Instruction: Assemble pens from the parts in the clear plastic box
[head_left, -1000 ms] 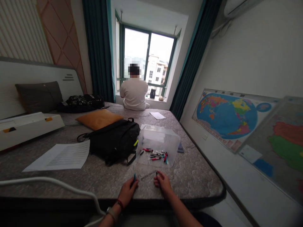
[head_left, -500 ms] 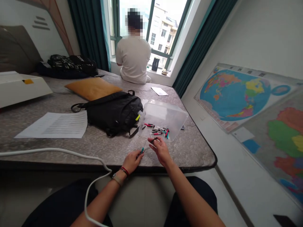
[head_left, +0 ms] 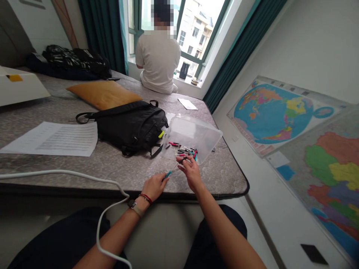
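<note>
Two hands meet over the mattress (head_left: 117,168) edge. The left hand (head_left: 153,185) pinches a teal pen (head_left: 168,173), its tip pointing toward the right hand (head_left: 191,172), whose fingers close on a small dark piece (head_left: 183,160) just before the tipped clear bin (head_left: 207,138). More pens (head_left: 185,150) lie inside it. A black bag (head_left: 131,125) sits beside the bin.

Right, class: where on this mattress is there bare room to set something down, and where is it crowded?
Free: the strip between printed sheet and white cable; the corner right of the clear tub. Crowded: black backpack, tub, right hand and left hand, which pinches a teal pen, bunch together.
</note>
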A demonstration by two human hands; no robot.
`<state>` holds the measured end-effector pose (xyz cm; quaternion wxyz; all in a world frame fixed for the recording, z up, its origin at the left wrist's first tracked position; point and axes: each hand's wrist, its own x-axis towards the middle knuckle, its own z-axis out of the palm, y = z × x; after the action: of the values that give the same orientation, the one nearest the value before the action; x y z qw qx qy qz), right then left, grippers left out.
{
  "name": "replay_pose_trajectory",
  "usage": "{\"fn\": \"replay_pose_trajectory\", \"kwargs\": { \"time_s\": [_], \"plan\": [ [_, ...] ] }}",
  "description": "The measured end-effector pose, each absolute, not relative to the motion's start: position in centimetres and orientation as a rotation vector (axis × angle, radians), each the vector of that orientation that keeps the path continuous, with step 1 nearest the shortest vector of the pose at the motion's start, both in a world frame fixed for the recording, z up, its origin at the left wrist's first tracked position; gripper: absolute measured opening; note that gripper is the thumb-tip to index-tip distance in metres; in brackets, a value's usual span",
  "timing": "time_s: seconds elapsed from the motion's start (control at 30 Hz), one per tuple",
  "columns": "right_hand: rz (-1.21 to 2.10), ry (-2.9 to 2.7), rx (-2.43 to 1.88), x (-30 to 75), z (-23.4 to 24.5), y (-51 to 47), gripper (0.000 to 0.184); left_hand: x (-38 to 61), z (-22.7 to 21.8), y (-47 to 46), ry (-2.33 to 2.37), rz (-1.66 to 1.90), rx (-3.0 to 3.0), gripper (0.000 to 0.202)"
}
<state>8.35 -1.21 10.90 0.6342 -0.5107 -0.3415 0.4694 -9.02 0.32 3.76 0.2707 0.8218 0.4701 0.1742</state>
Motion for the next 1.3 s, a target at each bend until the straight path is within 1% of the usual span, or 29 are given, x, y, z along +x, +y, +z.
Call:
{"fn": "replay_pose_trajectory", "kwargs": {
  "time_s": [0.57, 1.0, 1.3],
  "plan": [
    [1.005, -0.856, -1.258, 7.8, 10.9, -1.6, 0.029, -9.4, 4.0, 0.2, 1.273, 0.431, 2.201, 0.032],
    [1.06, -0.871, -1.25, 7.3, 10.2, -1.9, 0.029, -9.5, 3.8, 0.2, 1.264, 0.447, 2.254, 0.032],
    [1.041, -0.848, -1.245, 7.4, 10.1, -1.7, 0.03, -9.5, 4.2, 0.0, 1.257, 0.446, 2.241, 0.033]
  ]
}}
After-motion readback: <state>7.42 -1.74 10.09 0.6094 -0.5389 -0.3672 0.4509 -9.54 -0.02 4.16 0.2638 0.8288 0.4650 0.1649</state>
